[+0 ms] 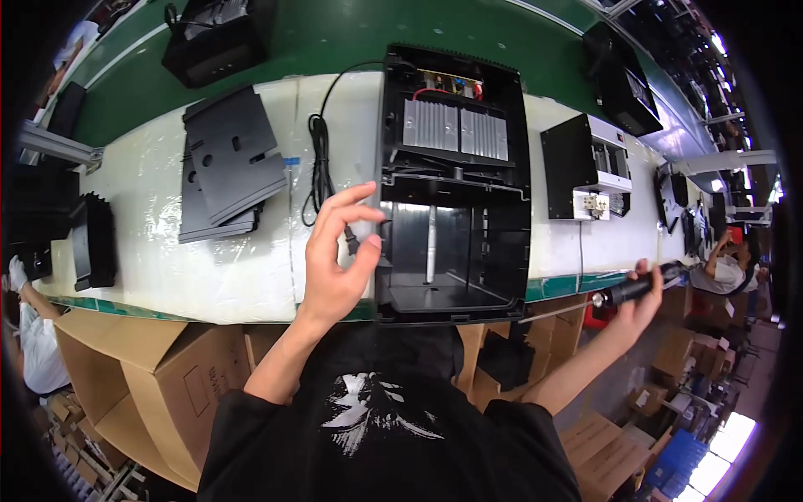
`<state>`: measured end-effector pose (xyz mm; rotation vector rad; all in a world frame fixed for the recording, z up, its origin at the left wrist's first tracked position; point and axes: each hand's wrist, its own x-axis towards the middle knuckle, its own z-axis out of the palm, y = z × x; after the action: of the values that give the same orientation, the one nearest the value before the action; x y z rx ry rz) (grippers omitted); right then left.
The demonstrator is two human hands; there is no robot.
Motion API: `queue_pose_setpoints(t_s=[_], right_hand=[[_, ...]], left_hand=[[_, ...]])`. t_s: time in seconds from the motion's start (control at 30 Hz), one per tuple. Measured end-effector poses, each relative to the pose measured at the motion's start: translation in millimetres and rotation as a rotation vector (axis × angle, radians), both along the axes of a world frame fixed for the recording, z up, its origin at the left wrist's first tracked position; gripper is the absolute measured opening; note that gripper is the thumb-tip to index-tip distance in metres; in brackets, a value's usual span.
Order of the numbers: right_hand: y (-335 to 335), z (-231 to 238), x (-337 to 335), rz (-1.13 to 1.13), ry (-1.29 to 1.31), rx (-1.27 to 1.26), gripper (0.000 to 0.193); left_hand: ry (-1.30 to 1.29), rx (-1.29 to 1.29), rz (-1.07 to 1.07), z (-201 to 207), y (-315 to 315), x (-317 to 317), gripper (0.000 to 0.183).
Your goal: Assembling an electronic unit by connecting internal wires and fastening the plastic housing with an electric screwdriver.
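Note:
In front of me on the bench stands an open black housing, its lower compartment showing a bare interior with a pale vertical strip. Finned silver heat sinks and a small circuit board with a red wire sit in its upper compartment. My left hand is at the housing's left wall, fingers curved and apart, with nothing plainly held; whether the fingertips touch the wall I cannot tell. Off to the right, my right hand grips a black electric screwdriver, its long thin bit pointing left toward the housing's near right corner.
Stacked black panels lie left of the housing, beside a coiled black cable. A black and white unit stands to the right. Beyond runs a green surface with more housings. Open cardboard boxes stand below the bench edge. Other people are at both sides.

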<state>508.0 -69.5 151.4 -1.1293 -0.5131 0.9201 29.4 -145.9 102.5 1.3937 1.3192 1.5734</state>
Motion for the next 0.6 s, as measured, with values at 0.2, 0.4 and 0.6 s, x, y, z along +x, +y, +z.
queue_pose_setpoints(t_s=[0.2, 0.4, 0.6], right_hand=[[84.9, -148.2, 73.1, -0.426, -0.057, -0.179, 0.027], [106.0, -168.7, 23.3, -0.312, -1.371, -0.890, 0.064], [46.1, -186.1, 31.2, -0.322, -1.384, -0.444, 0.055]], left_hand=[[0.409, -0.046, 0.202, -26.3, 37.2, -30.6, 0.052], [0.675, -0.224, 0.286, -45.6, 49.8, -32.9, 0.073], [0.650, -0.251, 0.321, -73.1, 58.7, -28.0, 0.068]])
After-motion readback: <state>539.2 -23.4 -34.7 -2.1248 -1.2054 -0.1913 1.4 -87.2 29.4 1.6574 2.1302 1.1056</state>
